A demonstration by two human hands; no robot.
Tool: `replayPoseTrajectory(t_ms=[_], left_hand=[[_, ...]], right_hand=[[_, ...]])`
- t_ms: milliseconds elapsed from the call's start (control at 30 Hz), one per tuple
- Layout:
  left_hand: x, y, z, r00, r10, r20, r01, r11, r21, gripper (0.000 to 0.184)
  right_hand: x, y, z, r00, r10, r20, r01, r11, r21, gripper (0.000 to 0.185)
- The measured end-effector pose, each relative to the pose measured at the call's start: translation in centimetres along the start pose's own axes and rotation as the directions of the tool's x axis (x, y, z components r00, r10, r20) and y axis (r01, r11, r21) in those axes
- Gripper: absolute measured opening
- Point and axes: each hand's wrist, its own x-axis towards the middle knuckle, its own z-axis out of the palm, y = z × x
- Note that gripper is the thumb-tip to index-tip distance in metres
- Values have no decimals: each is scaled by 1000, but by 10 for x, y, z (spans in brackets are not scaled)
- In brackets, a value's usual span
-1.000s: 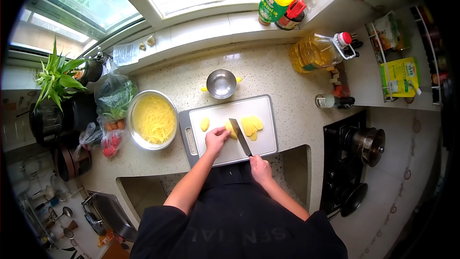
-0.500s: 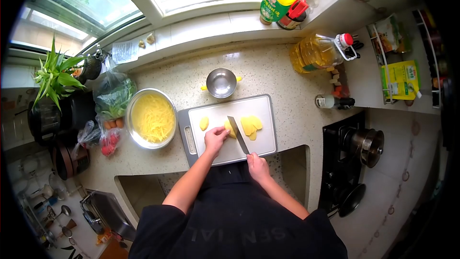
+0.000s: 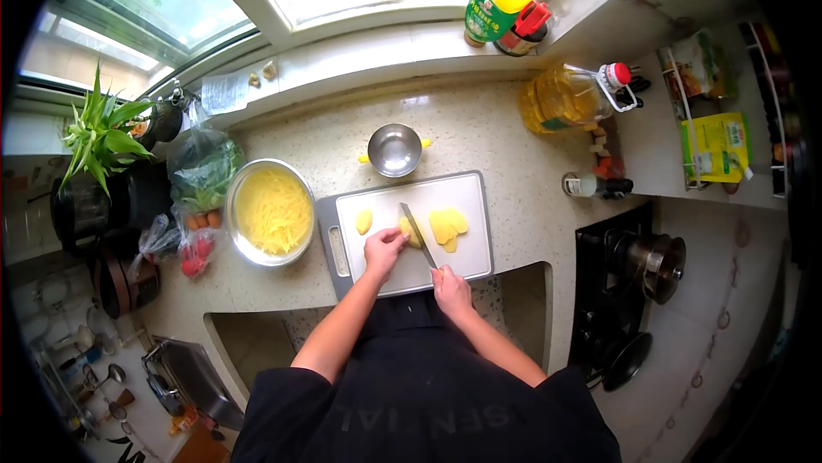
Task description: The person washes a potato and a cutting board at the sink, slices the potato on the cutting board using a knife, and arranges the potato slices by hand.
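Note:
A white cutting board (image 3: 467, 262) with a grey rim lies on the counter. My right hand (image 3: 451, 291) is wrapped round the handle of a knife (image 3: 418, 234), whose blade points up and left across the board. The blade is against a yellow potato piece (image 3: 411, 230), which the fingers of my left hand (image 3: 384, 251) pinch from the left. Several flat yellow slices (image 3: 447, 227) lie right of the blade, and a single yellow piece (image 3: 364, 221) lies near the board's left side.
Left of the board stands a metal bowl (image 3: 234, 225) of yellow shreds, beside bagged greens (image 3: 205, 176). A small steel bowl (image 3: 395, 150) with yellow handles stands behind the board. An oil bottle (image 3: 561, 99) is at the back right, a stove (image 3: 599, 292) at the right.
The knife and my right hand have shifted a little left, and the blade now looks narrower and is closer to my left fingertips. My left hand has stayed at the potato piece.

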Motion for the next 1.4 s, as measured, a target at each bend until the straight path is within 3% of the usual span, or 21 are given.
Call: replayPoseTrajectory(t_ms=[300,700,1400], left_hand=[[-4,10,0,1000,-4,14,4,999,-41,31],[-8,11,-1,1000,4,31,-3,998,-58,33],[-2,4,-3,999,8,32,-7,1000,-19,34]], right_hand=[[3,20,-18,990,82,-116,-84,996,-12,41],[-24,5,-28,998,5,-59,2,994,111,37],[-30,1,-23,996,-40,-84,46,996,77,38]])
